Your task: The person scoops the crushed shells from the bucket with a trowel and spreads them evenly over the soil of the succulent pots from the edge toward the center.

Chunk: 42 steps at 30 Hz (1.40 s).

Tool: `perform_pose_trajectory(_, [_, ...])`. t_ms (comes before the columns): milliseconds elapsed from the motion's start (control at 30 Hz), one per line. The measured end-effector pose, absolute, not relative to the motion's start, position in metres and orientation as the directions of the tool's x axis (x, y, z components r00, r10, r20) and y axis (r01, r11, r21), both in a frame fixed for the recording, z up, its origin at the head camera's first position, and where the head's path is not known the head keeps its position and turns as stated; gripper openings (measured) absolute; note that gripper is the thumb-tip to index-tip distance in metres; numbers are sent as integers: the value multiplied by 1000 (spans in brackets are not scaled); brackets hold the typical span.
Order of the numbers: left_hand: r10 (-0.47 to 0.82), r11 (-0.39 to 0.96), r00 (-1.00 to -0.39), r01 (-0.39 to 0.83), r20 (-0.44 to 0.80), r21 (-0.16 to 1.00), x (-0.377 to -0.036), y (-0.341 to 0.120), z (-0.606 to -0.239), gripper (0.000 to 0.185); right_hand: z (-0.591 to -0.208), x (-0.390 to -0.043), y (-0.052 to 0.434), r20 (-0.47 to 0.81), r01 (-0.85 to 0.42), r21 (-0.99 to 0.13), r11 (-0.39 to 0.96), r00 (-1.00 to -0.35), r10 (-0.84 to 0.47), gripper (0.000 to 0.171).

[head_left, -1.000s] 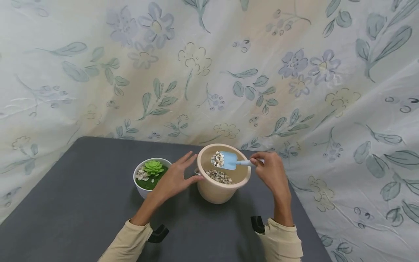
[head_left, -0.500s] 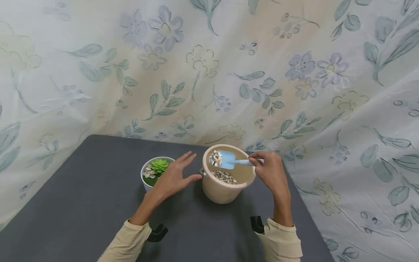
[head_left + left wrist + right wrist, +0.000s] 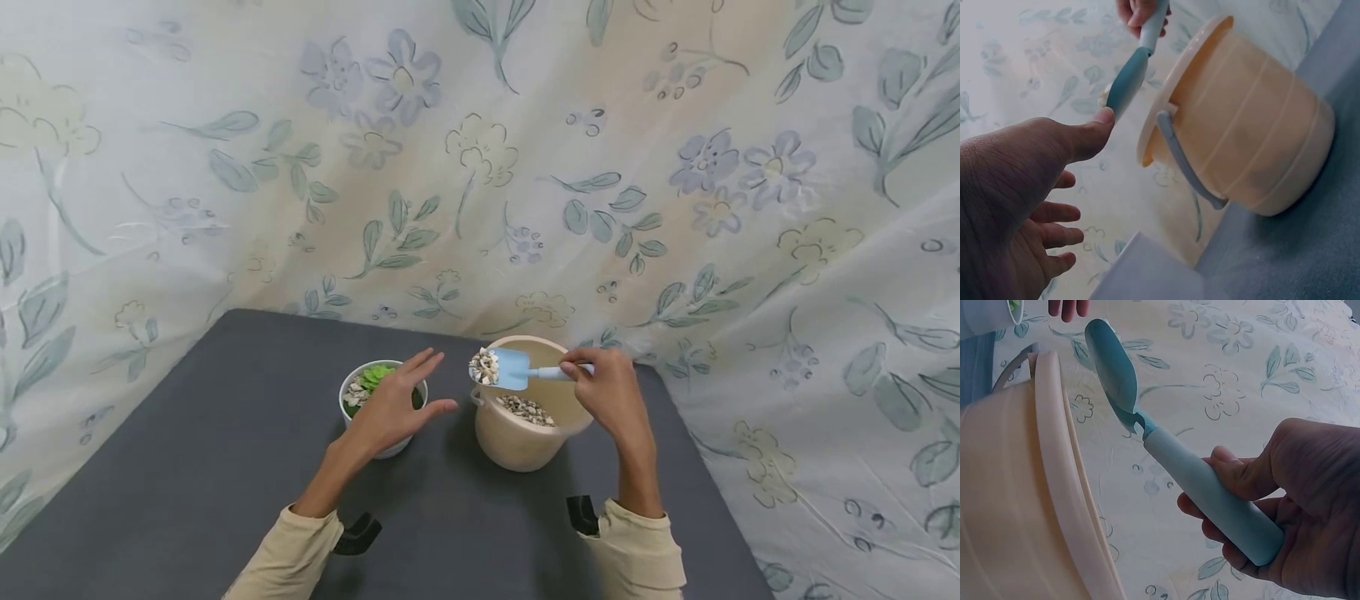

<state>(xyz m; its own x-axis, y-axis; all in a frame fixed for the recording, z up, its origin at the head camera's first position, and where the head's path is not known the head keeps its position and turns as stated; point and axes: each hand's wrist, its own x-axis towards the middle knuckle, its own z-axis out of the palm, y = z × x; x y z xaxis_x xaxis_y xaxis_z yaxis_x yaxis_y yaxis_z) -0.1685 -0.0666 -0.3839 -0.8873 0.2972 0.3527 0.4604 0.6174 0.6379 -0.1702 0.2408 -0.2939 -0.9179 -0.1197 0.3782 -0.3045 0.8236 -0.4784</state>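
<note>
Fingers of the right hand [image 3: 611,390] wrap the pale handle of the blue scoop [image 3: 513,369], thumb on top, and on my head feed I see its blade, loaded with small stones [image 3: 483,367], over the left side of the cream bucket [image 3: 517,446]. Across from it I have the left hand [image 3: 388,414] with fingers spread wide, thumb toward the scoop but apart from it, hiding part of a white bowl [image 3: 985,317] with a green plant [image 3: 377,376]. I can make out gravel [image 3: 527,410] inside the bucket, which stands on the dark table [image 3: 247,467].
</note>
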Motion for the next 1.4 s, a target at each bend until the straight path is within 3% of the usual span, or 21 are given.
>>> perform_pose_trajectory(800, [184, 685, -904, 400, 386, 610, -144, -94, -387, 78, -300, -171, 218, 395, -386, -517, 764, -899, -188, 10])
perform_pose_trajectory(1400, [102, 727, -947, 279, 303, 628, -137, -133, -393, 84, -313, -192, 167, 381, -449, -582, 679, -887, -260, 8])
